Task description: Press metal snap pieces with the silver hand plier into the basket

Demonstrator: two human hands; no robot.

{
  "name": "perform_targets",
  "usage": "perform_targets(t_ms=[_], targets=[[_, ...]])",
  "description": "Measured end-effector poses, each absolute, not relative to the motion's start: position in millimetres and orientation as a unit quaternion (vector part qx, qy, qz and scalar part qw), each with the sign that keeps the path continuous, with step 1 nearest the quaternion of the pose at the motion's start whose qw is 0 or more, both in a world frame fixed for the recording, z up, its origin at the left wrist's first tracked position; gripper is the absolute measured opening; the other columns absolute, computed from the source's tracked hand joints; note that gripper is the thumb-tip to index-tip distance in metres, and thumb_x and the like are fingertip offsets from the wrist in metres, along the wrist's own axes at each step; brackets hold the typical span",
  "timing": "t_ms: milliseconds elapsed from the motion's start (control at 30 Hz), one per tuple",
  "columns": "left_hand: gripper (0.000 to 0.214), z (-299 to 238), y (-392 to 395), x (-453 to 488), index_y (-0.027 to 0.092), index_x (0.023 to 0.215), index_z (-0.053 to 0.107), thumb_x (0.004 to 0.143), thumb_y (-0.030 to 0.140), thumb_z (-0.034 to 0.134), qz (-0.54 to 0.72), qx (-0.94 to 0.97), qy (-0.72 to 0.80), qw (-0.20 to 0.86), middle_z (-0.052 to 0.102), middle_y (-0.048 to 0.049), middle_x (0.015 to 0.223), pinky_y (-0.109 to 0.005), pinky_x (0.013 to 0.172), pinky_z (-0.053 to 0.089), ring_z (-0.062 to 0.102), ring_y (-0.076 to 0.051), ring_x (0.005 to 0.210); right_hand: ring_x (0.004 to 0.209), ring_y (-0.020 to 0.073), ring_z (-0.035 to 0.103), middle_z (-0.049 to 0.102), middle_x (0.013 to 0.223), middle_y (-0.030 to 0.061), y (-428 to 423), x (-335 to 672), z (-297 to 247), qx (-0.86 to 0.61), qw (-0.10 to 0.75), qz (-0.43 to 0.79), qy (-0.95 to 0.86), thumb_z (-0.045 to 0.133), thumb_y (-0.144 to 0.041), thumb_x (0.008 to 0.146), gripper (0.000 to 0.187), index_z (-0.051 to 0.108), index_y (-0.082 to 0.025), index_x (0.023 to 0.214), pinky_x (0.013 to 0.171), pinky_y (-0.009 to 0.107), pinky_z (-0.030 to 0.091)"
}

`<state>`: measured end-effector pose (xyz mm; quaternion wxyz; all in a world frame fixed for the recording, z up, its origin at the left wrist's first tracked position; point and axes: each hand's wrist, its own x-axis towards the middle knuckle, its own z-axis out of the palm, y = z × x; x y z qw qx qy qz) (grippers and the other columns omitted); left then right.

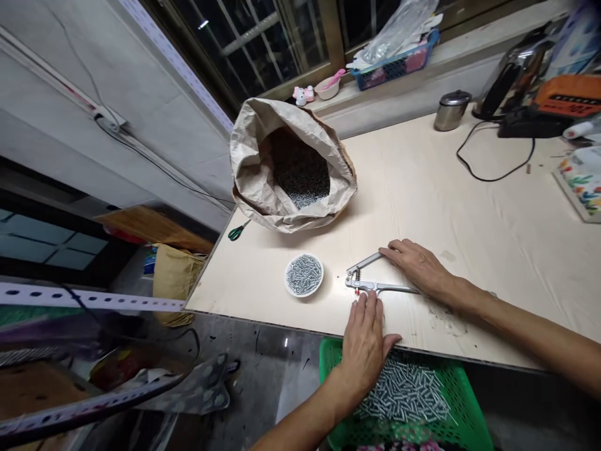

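On the pale table lie silver spring-loaded pliers (387, 286), their two long handles spread apart and a small red tip at the head. My right hand (420, 266) has its fingers around the end of the upper handle, while the lower handle reaches to its palm. My left hand (364, 341) rests over the table's front edge, fingers stretched out, fingertips touching the lower handle near the head. To the left of the pliers stands a white bowl (304, 275) full of small metal pins. Behind it, an open paper sack (248, 163) holds more of these pins.
Below the table edge is a green basket (472, 407) with many metal pins. Scissors (238, 231) lie near the left edge. At the back right are a metal canister (452, 111), a kettle (509, 72) and a black cord (498, 180). A blue basket (397, 66) sits on the sill.
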<state>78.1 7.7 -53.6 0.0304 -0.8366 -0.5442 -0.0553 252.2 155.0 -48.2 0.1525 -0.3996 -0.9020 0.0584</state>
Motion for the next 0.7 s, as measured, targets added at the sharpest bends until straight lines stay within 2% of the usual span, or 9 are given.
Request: perform_targets(t_ms=[100,200,300,400,467,567,700], targets=[[0.061,-63,4,74,0.003,0.135,0.041,0.091,0.046,0.045,-0.06,-0.838,-0.542,0.01,0.039,-0.0201,0.146,-0.046,0.106,0.043,0.036,-0.032,0.135,0.083,0.0202,0.051,0.058,0.087,0.0073,180,244,-47,-0.366,0.111,0.086,-0.92,0.035,-0.006,0.091,0.028,0.059,-0.018,0.087,0.069,0.03,0.041],[0.065,-65,-2,74,0.003,0.137,0.039,0.091,0.049,0.044,-0.076,-0.836,-0.543,-0.011,0.038,-0.0198,0.147,-0.045,0.107,0.041,0.034,-0.032,0.137,0.083,0.0198,0.052,0.058,0.084,0.0069,198,236,-47,-0.341,0.103,0.095,-0.93,0.034,-0.011,0.094,0.029,0.058,-0.019,0.079,0.069,0.03,0.042],[0.063,-60,-3,70,0.005,0.137,0.039,0.091,0.048,0.044,-0.102,-0.84,-0.532,-0.023,0.04,-0.0183,0.146,-0.045,0.107,0.042,0.034,-0.031,0.137,0.086,0.0207,0.054,0.059,0.091,0.0085,200,235,-48,-0.352,0.116,0.102,-0.923,0.036,-0.02,0.096,0.026,0.06,-0.019,0.086,0.071,0.032,0.045],[0.041,-47,7,47,0.011,0.132,0.045,0.095,0.027,0.04,-0.156,-0.837,-0.525,0.006,0.051,-0.0149,0.137,-0.044,0.101,0.047,0.042,-0.026,0.131,0.096,0.0226,0.055,0.056,0.113,0.0111,183,241,-47,-0.359,0.17,0.101,-0.912,0.038,-0.032,0.097,0.026,0.058,-0.019,0.106,0.078,0.036,0.048],[0.034,-33,21,18,0.016,0.122,0.054,0.094,0.012,0.035,-0.209,-0.787,-0.576,0.072,0.061,-0.0135,0.12,-0.042,0.093,0.052,0.054,-0.024,0.116,0.1,0.0225,0.055,0.054,0.12,0.0109,165,248,-45,-0.344,0.201,0.114,-0.91,0.036,-0.037,0.098,0.029,0.056,-0.021,0.113,0.083,0.039,0.048],[0.028,-12,44,-32,0.018,0.102,0.065,0.095,0.018,0.038,-0.223,-0.695,-0.666,0.155,0.064,-0.0103,0.093,-0.04,0.076,0.053,0.057,-0.024,0.09,0.098,0.0217,0.057,0.058,0.112,0.0096,138,254,-45,-0.333,0.212,0.155,-0.906,0.035,-0.037,0.098,0.03,0.056,-0.022,0.111,0.083,0.039,0.049],[0.03,1,65,-77,0.017,0.099,0.067,0.095,0.031,0.04,-0.206,-0.644,-0.726,0.126,0.062,-0.0092,0.086,-0.037,0.069,0.05,0.052,-0.024,0.084,0.093,0.0216,0.059,0.061,0.106,0.0085,119,255,-54,-0.342,0.235,0.174,-0.893,0.038,-0.037,0.097,0.027,0.058,-0.023,0.107,0.078,0.039,0.051]])
